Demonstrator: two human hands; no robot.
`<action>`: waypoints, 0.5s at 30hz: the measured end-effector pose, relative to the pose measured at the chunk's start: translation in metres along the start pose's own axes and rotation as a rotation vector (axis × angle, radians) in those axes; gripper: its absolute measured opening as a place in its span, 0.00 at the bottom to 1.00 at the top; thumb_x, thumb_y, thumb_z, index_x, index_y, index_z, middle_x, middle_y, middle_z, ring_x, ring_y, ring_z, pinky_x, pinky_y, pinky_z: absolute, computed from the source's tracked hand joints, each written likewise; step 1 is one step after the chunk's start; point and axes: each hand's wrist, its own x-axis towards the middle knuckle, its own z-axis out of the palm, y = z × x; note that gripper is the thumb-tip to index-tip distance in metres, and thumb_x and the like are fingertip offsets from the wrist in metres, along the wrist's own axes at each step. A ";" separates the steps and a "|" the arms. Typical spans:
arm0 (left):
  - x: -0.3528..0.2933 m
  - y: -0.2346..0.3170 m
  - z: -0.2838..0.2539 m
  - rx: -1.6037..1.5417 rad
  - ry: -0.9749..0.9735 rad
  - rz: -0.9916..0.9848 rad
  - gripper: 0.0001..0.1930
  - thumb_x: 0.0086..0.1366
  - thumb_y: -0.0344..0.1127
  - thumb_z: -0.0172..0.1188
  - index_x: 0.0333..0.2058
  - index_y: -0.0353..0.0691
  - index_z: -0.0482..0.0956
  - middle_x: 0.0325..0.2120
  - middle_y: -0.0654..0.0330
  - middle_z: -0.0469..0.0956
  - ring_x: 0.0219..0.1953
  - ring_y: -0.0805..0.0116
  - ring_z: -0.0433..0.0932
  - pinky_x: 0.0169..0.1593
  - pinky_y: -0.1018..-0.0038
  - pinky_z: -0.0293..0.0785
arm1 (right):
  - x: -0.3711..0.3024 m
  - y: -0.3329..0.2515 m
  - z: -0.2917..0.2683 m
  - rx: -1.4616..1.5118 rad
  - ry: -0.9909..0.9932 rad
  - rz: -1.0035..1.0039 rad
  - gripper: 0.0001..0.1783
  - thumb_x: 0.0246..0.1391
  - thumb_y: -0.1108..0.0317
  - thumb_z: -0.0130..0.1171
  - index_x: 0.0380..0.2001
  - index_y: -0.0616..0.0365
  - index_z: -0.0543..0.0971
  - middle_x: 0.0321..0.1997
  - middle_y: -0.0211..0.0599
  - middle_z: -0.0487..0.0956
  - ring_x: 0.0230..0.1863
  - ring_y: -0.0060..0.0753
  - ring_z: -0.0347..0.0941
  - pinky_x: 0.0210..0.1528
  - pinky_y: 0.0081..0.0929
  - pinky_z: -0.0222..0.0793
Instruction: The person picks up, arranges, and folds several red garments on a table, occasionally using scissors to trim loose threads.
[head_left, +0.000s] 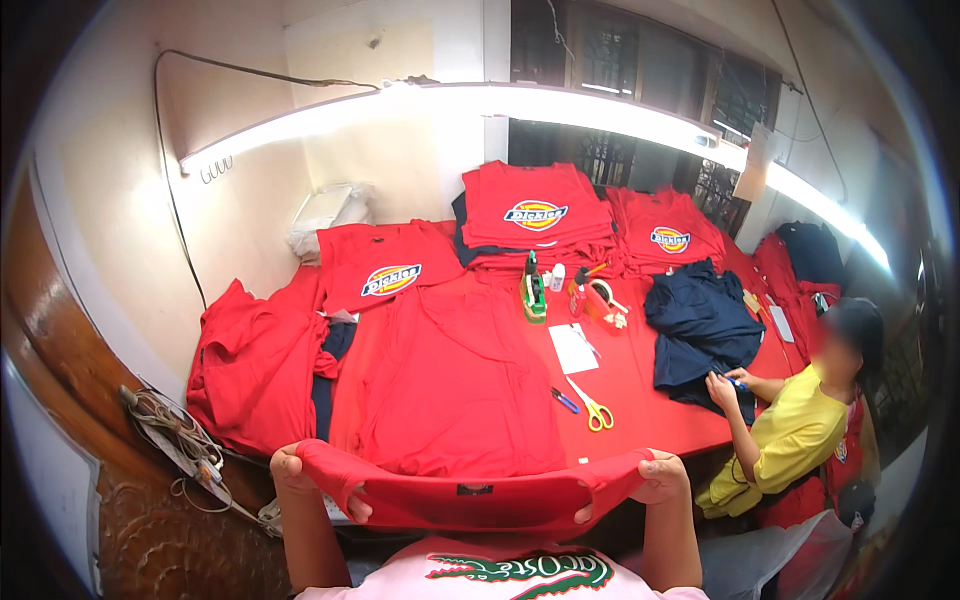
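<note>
A red T-shirt (425, 503) is stretched wide between my hands, close in front of me, with a small dark label at the middle of its neck. My left hand (290, 472) is closed on one end of the cloth, and some fingertips show lower on the fabric. At the other end, my right hand (662, 480) grips it in the same way. Just beyond, another red garment (455, 370) lies spread on the red-covered table (625, 375). Parts of my fingers are hidden by the cloth.
Yellow-handled scissors (596, 412), blue snips (565, 400), white paper (573, 348) and a green tape dispenser (534, 300) lie beyond. Red shirt stacks (510, 190) stand behind. At right, a co-worker in yellow (800, 425) handles a navy garment (700, 325). A tube light (450, 98) hangs overhead.
</note>
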 end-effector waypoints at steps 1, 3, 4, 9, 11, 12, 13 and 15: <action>0.045 0.000 0.028 0.109 -0.001 -0.042 0.33 0.73 0.46 0.62 0.50 0.07 0.74 0.44 0.22 0.81 0.48 0.28 0.85 0.55 0.40 0.81 | 0.007 -0.005 -0.001 0.006 -0.006 -0.018 0.30 0.68 0.60 0.59 0.58 0.82 0.77 0.62 0.65 0.81 0.65 0.60 0.78 0.70 0.52 0.68; 0.074 0.015 0.047 0.268 0.071 -0.043 0.30 0.74 0.44 0.61 0.47 0.08 0.75 0.42 0.23 0.82 0.45 0.29 0.86 0.53 0.39 0.82 | 0.045 -0.018 -0.001 -0.033 -0.056 0.039 0.30 0.69 0.58 0.59 0.57 0.82 0.77 0.60 0.64 0.82 0.63 0.60 0.79 0.69 0.52 0.70; 0.068 0.029 0.032 0.326 0.072 -0.003 0.32 0.76 0.48 0.58 0.48 0.09 0.76 0.42 0.23 0.82 0.45 0.29 0.86 0.52 0.39 0.82 | 0.064 -0.019 -0.001 -0.047 -0.094 0.068 0.30 0.69 0.57 0.59 0.56 0.82 0.77 0.59 0.63 0.82 0.63 0.60 0.80 0.68 0.52 0.71; 0.158 0.065 -0.009 0.293 0.243 0.033 0.42 0.80 0.64 0.41 0.56 0.20 0.79 0.51 0.28 0.82 0.48 0.32 0.86 0.55 0.46 0.82 | 0.178 -0.042 -0.025 -0.024 0.142 -0.049 0.32 0.77 0.51 0.47 0.63 0.74 0.75 0.62 0.57 0.82 0.64 0.57 0.79 0.71 0.52 0.71; 0.189 0.088 -0.044 0.329 0.333 0.065 0.46 0.80 0.68 0.35 0.64 0.21 0.73 0.58 0.30 0.78 0.55 0.35 0.84 0.57 0.45 0.82 | 0.228 -0.053 -0.035 -0.034 0.075 0.025 0.41 0.79 0.43 0.36 0.67 0.77 0.71 0.65 0.66 0.78 0.67 0.64 0.76 0.74 0.55 0.66; 0.203 0.094 -0.055 0.265 0.373 0.037 0.48 0.79 0.70 0.35 0.65 0.21 0.70 0.60 0.29 0.77 0.57 0.35 0.82 0.60 0.45 0.80 | 0.247 -0.057 -0.050 -0.050 0.096 0.018 0.44 0.79 0.40 0.33 0.68 0.78 0.69 0.67 0.68 0.76 0.69 0.65 0.74 0.76 0.55 0.64; 0.217 0.101 -0.065 0.207 0.407 0.014 0.50 0.78 0.72 0.35 0.67 0.20 0.68 0.61 0.29 0.76 0.59 0.35 0.81 0.62 0.45 0.79 | 0.265 -0.060 -0.058 -0.003 0.086 0.033 0.45 0.77 0.39 0.36 0.69 0.78 0.68 0.68 0.70 0.75 0.70 0.68 0.72 0.76 0.56 0.62; 0.237 0.111 -0.081 0.193 0.400 -0.018 0.55 0.75 0.76 0.34 0.69 0.18 0.64 0.63 0.28 0.73 0.63 0.34 0.78 0.66 0.45 0.75 | 0.291 -0.062 -0.074 0.019 0.063 0.043 0.48 0.76 0.35 0.37 0.70 0.78 0.66 0.69 0.72 0.72 0.72 0.69 0.69 0.77 0.56 0.61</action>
